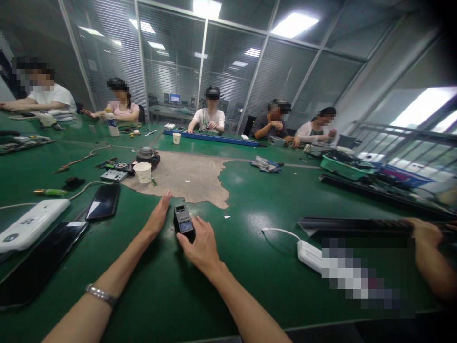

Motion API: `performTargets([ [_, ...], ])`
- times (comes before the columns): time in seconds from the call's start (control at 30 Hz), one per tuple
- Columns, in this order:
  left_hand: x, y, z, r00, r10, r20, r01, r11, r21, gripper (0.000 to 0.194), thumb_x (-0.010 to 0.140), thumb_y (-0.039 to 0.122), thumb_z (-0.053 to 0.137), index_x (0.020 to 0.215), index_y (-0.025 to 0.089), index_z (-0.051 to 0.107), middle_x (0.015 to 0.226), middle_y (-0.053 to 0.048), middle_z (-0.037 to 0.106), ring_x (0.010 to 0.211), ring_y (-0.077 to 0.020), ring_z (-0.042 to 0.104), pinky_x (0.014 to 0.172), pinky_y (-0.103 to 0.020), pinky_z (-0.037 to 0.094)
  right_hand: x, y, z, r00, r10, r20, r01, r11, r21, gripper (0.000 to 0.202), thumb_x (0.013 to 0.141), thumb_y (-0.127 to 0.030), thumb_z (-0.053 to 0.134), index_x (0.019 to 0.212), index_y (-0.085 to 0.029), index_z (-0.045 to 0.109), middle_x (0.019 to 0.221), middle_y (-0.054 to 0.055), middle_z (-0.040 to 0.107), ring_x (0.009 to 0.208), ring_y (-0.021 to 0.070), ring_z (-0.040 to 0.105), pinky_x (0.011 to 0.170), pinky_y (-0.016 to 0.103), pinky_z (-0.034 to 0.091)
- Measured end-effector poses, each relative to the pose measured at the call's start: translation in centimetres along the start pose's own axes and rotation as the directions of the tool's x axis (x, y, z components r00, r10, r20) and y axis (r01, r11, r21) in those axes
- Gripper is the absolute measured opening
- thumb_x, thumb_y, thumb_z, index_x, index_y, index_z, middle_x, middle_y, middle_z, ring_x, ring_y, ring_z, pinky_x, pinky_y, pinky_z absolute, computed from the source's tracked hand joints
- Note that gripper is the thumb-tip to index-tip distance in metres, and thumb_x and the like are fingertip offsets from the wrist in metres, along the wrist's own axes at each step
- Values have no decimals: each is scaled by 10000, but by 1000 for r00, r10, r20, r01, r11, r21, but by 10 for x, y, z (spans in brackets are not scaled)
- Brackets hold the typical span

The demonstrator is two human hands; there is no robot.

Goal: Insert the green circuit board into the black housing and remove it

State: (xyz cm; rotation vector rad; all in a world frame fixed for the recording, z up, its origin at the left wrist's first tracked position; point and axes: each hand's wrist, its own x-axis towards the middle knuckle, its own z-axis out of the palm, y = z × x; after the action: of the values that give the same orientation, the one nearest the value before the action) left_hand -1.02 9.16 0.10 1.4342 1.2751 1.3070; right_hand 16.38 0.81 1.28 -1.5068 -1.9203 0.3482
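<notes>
A small black and grey device with a little screen stands on the green table. My right hand grips its near end, with the thumb at the near left corner and the fingers along the right side. To the left of the device, my left hand rests on its edge on the table, fingers stretched forward and holding nothing. A gap separates it from the device. The left wrist wears a metal band.
Left lie a black phone, a larger dark slab and a white power bank. A paper cup stands ahead among electronic parts. At right, a co-worker's hand touches a long black bar near a white cabled block.
</notes>
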Motion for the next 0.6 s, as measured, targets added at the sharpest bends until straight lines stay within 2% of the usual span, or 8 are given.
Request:
performTargets([
  [0.17,0,-1,-1,1000,1,-2,-1,1000,-5,732,965,702,240,1493,218,387,1514,-123,443,1433,-275,341,1190,-446,169,1,-15,-9,998,-12,-55,14,999,41,525,830,-429,678,1267,-148,602,1289,169,629,1316,327,492,1139,549,286],
  [0.33,2,-6,-2,1000,10,11,-10,999,-47,748,962,705,249,1501,202,371,1519,-135,431,1439,-278,327,1180,-442,202,12,-21,-43,985,-59,-164,81,988,131,449,856,-397,655,1245,-176,608,1275,124,642,1291,284,518,1133,467,331],
  [0.47,6,-14,-1,1000,3,15,-2,994,-113,742,961,705,267,1502,208,370,1509,-142,445,1431,-273,345,1178,-446,207,17,2,-60,971,-46,-235,73,991,109,483,884,-400,617,1311,-182,563,1307,126,618,1270,276,530,1103,441,371],
  [0.6,10,-23,-1,999,-36,25,40,982,-186,787,937,732,301,1504,191,365,1487,-157,471,1422,-282,362,1175,-454,217,9,35,-49,976,14,-217,-8,1000,27,458,888,-420,598,1261,-154,604,1275,156,631,1281,313,516,1100,497,359],
])
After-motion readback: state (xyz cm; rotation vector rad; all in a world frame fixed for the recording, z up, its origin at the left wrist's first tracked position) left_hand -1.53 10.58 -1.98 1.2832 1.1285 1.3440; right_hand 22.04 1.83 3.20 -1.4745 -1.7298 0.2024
